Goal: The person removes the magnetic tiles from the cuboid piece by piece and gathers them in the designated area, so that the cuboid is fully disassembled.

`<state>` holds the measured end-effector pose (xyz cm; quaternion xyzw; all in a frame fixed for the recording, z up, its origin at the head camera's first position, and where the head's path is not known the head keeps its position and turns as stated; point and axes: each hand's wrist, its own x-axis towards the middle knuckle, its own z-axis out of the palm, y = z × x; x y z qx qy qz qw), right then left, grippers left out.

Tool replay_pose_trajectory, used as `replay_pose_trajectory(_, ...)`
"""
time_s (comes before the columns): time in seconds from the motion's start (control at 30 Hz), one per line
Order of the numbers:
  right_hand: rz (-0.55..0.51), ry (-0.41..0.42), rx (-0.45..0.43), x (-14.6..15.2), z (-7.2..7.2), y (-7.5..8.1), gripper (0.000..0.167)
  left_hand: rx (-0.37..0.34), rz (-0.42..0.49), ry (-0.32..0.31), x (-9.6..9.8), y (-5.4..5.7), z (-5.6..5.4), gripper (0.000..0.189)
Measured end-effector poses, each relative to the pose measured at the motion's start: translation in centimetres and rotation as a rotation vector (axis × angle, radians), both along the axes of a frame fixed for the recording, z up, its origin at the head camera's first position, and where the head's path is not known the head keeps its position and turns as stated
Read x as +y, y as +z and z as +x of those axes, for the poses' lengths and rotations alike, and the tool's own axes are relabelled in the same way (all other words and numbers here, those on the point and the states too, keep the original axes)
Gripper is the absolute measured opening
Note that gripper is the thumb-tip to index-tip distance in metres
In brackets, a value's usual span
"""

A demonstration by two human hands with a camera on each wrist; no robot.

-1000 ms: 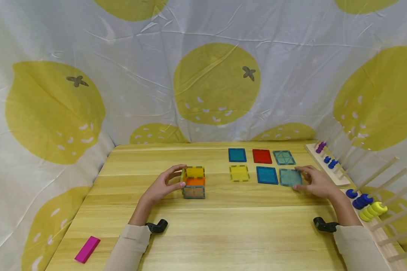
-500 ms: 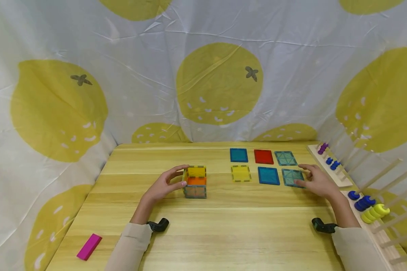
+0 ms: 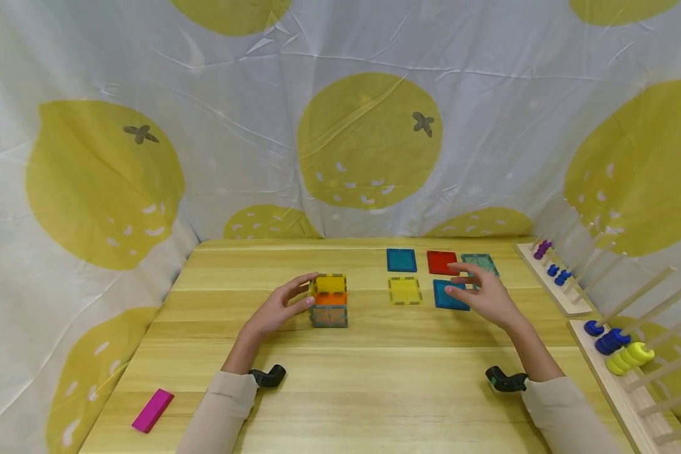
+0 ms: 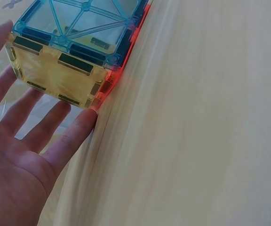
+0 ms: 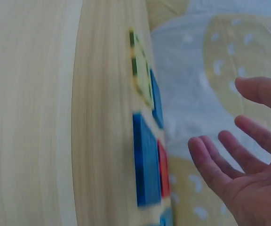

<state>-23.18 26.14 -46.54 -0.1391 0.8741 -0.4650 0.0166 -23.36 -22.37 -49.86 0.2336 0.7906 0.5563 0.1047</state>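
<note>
Nearest me on the table [image 3: 374,391], I record a magenta block [image 3: 153,410] lying flat by the left edge, well apart from everything else. Along the right edge sits a pegged board [image 3: 630,403], seemingly set aside from the tiles. Further in, left of centre, the box [image 3: 329,313] stands with yellow left and far walls, a pale blue near wall and an orange floor; I cannot confirm a right wall. The left hand [image 3: 277,310] has the box lightly by its left wall, thumb at the near side and fingertips at the far side, which I judge steadies the upright walls. The right hand [image 3: 490,299], thumb and fingers well parted, holds nothing and hangs over a blue tile [image 3: 451,304]; a yellow tile [image 3: 405,291] lies left of that. Nearer the far edge, a teal tile [image 3: 401,260], a red tile [image 3: 441,262] and a pale green tile [image 3: 483,261] lie flat in a row, spaced, I presume, to keep each distinct. A second pegged board [image 3: 573,306] lies toward the far right corner; beyond the far edge hangs a lemon-print cloth [image 3: 369,38].
</note>
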Motion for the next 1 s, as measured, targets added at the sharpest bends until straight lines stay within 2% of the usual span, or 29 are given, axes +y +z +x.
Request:
replay_pose_trajectory(0.17,-0.072,0.088,0.014,-3.9,-0.6,-0.3,0.051,-0.011,0.007,0.017,0.1,-0.2,0.0,0.055)
replay_pose_trajectory(0.3,-0.130,0.131,0.000,-6.9,-0.8,-0.3,0.048,-0.006,0.026,0.004,0.3,-0.4,-0.2,0.057)
replay_pose_trajectory(0.53,-0.085,0.201,0.055,-11.0,-0.5,-0.4,0.047,-0.016,0.039,0.002,0.5,-0.5,-0.2,0.055)
replay_pose_trajectory(0.8,-0.107,0.290,0.044,-14.7,-0.1,-0.8,0.043,0.010,0.083,-0.018,0.5,-0.7,-0.3,0.053)
replay_pose_trajectory(1.0,-0.111,0.337,0.054,-16.9,0.3,-1.0,0.044,0.001,0.100,-0.011,0.6,-0.7,-0.2,0.051)
